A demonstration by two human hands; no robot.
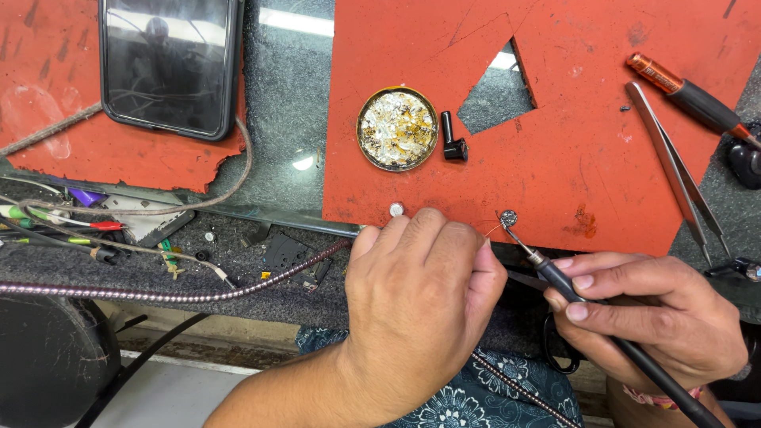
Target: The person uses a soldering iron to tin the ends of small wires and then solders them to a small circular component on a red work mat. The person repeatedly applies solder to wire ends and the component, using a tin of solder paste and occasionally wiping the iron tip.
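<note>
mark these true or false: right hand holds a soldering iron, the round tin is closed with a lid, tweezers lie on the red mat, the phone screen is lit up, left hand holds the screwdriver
1. The right hand holds a soldering iron: true.
2. The round tin is closed with a lid: false, it is open, with crusty residue showing.
3. Tweezers lie on the red mat: true.
4. The phone screen is lit up: false, it is dark and only reflects.
5. The left hand holds the screwdriver: false, the screwdriver lies on the mat, far from that hand.
</note>
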